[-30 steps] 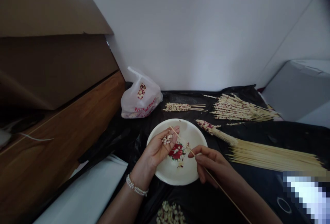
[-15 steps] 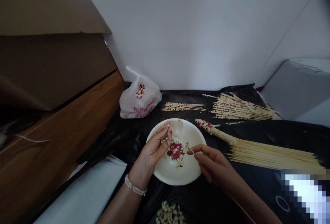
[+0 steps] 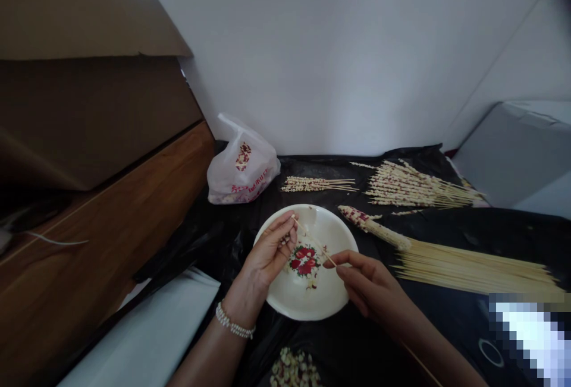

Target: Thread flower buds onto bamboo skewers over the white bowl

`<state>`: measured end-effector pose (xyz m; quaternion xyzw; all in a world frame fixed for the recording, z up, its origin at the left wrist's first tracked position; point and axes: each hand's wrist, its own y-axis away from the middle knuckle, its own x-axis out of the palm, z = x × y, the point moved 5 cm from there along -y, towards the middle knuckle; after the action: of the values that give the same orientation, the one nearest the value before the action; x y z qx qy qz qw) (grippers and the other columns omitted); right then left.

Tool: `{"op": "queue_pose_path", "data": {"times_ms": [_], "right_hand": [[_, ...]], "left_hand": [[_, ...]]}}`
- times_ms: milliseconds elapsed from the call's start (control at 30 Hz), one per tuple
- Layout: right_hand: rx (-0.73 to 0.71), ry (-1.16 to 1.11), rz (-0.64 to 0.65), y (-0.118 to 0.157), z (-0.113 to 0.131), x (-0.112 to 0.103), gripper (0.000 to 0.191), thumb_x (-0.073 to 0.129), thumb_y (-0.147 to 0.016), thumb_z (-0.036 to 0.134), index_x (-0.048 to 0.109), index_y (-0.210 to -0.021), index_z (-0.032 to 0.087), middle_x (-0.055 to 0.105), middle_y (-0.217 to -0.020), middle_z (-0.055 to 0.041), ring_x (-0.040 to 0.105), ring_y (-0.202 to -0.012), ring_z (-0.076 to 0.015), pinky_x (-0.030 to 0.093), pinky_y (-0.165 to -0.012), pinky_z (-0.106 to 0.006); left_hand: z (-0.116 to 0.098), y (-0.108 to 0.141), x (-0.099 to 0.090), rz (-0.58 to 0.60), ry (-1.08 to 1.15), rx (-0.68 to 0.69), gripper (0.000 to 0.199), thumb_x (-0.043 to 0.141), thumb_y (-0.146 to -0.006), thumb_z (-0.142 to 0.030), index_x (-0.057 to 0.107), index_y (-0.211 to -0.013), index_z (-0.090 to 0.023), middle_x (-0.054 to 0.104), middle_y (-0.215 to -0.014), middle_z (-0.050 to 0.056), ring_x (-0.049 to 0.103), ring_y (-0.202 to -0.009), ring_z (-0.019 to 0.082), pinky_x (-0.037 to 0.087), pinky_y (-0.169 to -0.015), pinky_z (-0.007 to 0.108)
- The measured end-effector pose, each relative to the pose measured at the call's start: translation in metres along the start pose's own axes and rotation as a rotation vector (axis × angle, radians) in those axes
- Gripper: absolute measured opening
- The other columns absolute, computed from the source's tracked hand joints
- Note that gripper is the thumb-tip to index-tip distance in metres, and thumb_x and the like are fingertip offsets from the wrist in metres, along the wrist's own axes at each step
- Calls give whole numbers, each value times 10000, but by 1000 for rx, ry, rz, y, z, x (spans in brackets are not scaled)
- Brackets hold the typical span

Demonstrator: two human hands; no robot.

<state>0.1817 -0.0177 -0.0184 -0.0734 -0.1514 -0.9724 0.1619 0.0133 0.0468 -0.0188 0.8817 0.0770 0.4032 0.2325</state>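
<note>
- Noted thin stick [image 3: 314, 242] stretched between the two hands, above the bowl [image 3: 345, 238]; long axis running diagonally, from tip at upper left to tail at lower right, passing behind the right forearm and out near the lower edge of view.
- Found right hand [image 3: 363, 274] gripping the stick's shaft between thumb and forefinger, over the bowl's near right side.
- Found left hand [image 3: 274, 244] nearer the tip: thumb and forefinger pinched at the stick's end, other fingers curled around loose pale bits [image 3: 285, 238]. Could not count the bits in the palm, nor tell whether the one at the tip sat on the point or just against it.
- Placed tip up and to the left of the right hand, away from the body; left palm tilted toward the stick.
- Logged more bits loose in the bowl, around a red floral print [image 3: 304, 260].
- Logged small pile [image 3: 294, 369] on black sheeting [image 3: 187, 226], at the near edge of view.
- Logged bare sticks [image 3: 477, 265] lying to the right, with strung sticks [image 3: 401, 185] beyond.
- Checked for writing: saw red characters [image 3: 256, 183] on white plastic bag [image 3: 223, 182], bent by folds; could not read with confidence.
- Recorded no legible brand or label elsewhere.
</note>
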Motion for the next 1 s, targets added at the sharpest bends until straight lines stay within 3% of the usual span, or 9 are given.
{"op": "queue_pose_path", "data": {"times_ms": [567, 1000], "right_hand": [[13, 46, -29, 1, 1, 1, 341, 556, -872, 450, 596, -1001, 137, 386, -341, 123, 222, -321, -54, 90, -416, -242], [3, 31, -35, 1, 0, 2, 344, 570, -859, 440, 604, -1002, 129, 374, -341, 127, 218, -319, -48, 85, -414, -242]], "left_hand": [[1, 1, 1, -50, 64, 9, 179, 573, -820, 38, 698, -878, -76, 706, -874, 88, 674, -691, 93, 571, -649, 147], [2, 1, 1, -51, 97, -18, 224, 542, -834, 50, 681, -962, -71, 711, -898, 83, 675, -696, 88, 566, -636, 139]]}}
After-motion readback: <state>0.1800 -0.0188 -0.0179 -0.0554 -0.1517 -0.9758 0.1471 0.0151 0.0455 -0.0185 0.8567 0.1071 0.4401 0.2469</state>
